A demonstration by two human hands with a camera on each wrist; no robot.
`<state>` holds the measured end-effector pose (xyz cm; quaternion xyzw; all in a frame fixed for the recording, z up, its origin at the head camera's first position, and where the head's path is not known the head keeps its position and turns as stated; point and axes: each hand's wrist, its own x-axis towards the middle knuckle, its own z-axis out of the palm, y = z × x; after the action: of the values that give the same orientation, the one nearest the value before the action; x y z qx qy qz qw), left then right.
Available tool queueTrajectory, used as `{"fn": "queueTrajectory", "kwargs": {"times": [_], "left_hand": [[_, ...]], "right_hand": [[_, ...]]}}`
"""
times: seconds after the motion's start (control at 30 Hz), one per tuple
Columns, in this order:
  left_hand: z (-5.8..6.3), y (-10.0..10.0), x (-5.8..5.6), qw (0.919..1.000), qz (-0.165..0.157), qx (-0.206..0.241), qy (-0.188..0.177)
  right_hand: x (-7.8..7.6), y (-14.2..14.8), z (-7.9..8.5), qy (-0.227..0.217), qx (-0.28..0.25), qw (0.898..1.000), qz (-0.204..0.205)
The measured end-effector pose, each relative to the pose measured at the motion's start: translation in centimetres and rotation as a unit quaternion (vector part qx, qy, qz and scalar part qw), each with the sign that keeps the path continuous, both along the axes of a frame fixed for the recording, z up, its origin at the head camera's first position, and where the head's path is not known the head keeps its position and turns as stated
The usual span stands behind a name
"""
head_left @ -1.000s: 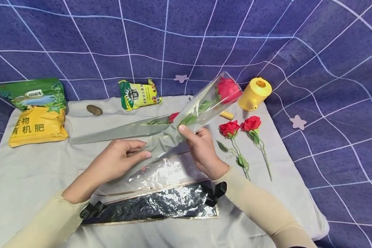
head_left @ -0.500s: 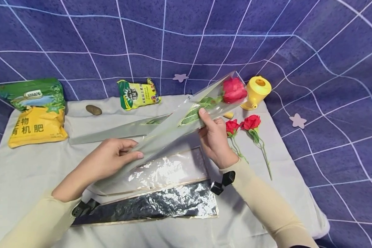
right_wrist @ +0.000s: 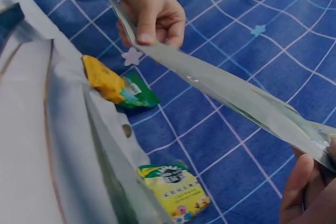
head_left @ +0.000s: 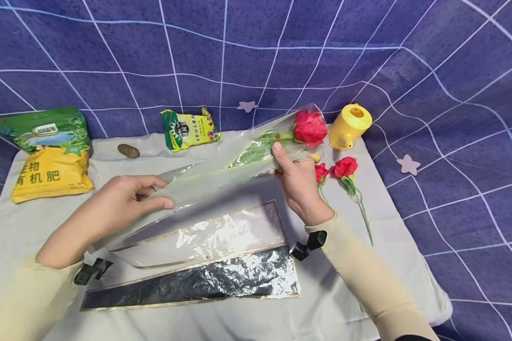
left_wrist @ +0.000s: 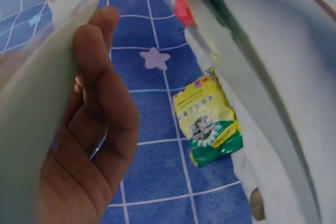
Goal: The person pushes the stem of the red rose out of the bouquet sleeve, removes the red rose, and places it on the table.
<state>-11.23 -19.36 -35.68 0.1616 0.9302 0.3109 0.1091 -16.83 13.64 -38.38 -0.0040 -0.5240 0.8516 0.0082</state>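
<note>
A red artificial rose with green leaves sits inside a long clear-and-grey flower sleeve, held tilted above the table. My left hand pinches the sleeve's narrow end between thumb and fingers; the left wrist view shows those fingers bent against it. Near the bloom, my right hand grips the sleeve with the thumb on top. Behind it lies another sleeve, mostly hidden in the head view. Two loose roses lie at the right, one bloom in full view and the other partly behind my right hand.
Flat transparent sleeves and a dark-backed one lie in front. At the back stand a yellow watering can, a small fertilizer packet and a brown stone. A larger green-and-yellow bag lies far left.
My left hand has slid left and down along the sleeve toward its narrow end. The right hand has shifted right along it, and the sleeve now lies flatter and smoother.
</note>
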Motion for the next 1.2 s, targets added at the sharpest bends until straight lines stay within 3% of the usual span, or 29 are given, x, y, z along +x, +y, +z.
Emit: {"fn": "queueTrajectory", "kwargs": {"times": [0.2, 0.33, 0.43, 0.57, 0.7, 0.93, 1.07, 1.2], "left_hand": [[-0.2, -0.2, 0.3, 0.9992, -0.030, 0.007, 0.023], [-1.5, 0.8, 0.6, 0.9959, -0.040, 0.082, 0.004], [-2.2, 1.9, 0.9, 0.9910, -0.030, 0.130, -0.008], [-2.6, 3.0, 1.2, 0.9912, -0.005, 0.132, 0.000], [-2.7, 3.5, 1.2, 0.9883, 0.007, 0.151, -0.022], [-2.5, 3.8, 1.3, 0.9914, 0.014, 0.130, -0.006], [-2.5, 3.8, 1.4, 0.9918, 0.024, 0.125, 0.009], [-2.8, 4.3, 1.3, 0.9900, 0.024, 0.139, 0.005]], "right_hand": [[0.3, -0.6, -0.1, 0.014, 0.035, 0.999, 0.001], [0.8, -1.3, -0.8, 0.030, 0.040, 0.999, -0.010], [1.1, -1.9, -1.1, 0.036, 0.012, 0.999, -0.002], [1.9, -2.8, -1.5, 0.034, -0.001, 0.999, 0.036], [2.7, -3.8, -2.0, 0.046, 0.005, 0.997, 0.063], [2.2, -4.0, -1.8, 0.042, -0.051, 0.998, 0.022], [2.1, -3.9, -1.9, 0.026, -0.065, 0.997, 0.037], [2.2, -4.5, -2.0, 0.026, -0.044, 0.998, 0.040]]}}
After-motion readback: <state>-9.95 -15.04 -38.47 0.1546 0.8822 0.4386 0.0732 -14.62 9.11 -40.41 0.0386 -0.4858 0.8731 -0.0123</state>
